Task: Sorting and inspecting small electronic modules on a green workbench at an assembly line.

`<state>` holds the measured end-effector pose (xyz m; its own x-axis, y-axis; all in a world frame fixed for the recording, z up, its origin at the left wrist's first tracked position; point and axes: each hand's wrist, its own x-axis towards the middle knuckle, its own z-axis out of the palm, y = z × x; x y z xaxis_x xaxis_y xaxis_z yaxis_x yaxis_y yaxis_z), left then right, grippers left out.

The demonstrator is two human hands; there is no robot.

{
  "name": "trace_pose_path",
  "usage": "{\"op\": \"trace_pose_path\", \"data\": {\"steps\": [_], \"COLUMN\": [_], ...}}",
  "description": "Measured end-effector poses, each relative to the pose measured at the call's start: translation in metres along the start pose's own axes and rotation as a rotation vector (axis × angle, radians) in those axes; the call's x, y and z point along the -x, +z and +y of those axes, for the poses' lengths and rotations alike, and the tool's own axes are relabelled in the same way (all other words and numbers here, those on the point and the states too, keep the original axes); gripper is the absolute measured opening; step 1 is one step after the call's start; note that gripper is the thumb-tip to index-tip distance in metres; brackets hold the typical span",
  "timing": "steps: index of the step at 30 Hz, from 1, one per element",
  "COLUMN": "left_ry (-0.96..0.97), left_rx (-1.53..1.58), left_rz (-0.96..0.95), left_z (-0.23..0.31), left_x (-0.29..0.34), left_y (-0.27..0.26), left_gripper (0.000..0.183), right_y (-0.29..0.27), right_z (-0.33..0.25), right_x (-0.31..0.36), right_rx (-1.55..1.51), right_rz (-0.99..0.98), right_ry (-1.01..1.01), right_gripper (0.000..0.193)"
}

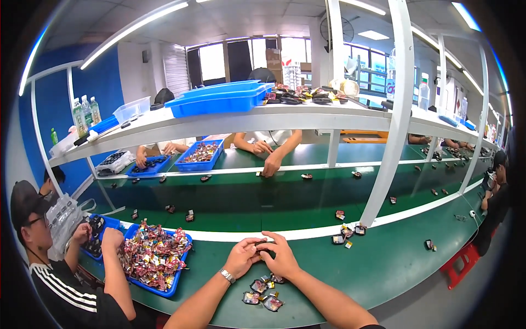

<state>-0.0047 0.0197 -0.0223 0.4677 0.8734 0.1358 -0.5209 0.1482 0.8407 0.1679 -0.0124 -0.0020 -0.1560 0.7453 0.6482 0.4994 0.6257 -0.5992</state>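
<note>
Left hand (243, 256) and right hand (280, 257) meet over the green bench (383, 263), fingers of both pinched on one small dark part (263, 246) held between them — watch (227, 276) on the left wrist. Just below the hands lie a few loose parts (262, 292); to the left, a blue tray (156, 257) heaped with wrapped pieces, a neighbour's hand (112, 238) at its edge. Farther off — more parts (345, 234) by the white post (392, 120), then workers across the belt under the shelf (246, 118).
</note>
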Motion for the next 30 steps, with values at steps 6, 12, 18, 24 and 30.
{"op": "trace_pose_path", "data": {"steps": [6,12,18,24,30], "left_ry": [0.015,-0.051,-0.074,-0.080,-0.096], "left_rx": [-0.043,-0.029,0.004,-0.024,-0.028], "left_rz": [0.021,0.010,0.021,0.037,0.060], "left_z": [-0.002,0.001,0.004,0.004,0.003], "left_x": [-0.002,-0.002,0.000,-0.001,0.000], "left_y": [0.004,0.003,0.007,0.004,0.007], "left_gripper": [0.025,0.028,0.029,0.029,0.028], "right_y": [0.003,0.002,0.000,0.000,0.001], "right_z": [0.004,-0.002,-0.003,-0.010,-0.007], "right_x": [-0.005,-0.003,-0.006,-0.008,-0.009], "right_rx": [-0.073,0.008,0.123,0.156,0.270], "right_rz": [-0.021,0.078,0.128,0.112,0.130], "right_ry": [0.000,0.002,-0.145,-0.107,-0.176], "right_gripper": [0.019,0.018,0.018,0.016,0.015]}}
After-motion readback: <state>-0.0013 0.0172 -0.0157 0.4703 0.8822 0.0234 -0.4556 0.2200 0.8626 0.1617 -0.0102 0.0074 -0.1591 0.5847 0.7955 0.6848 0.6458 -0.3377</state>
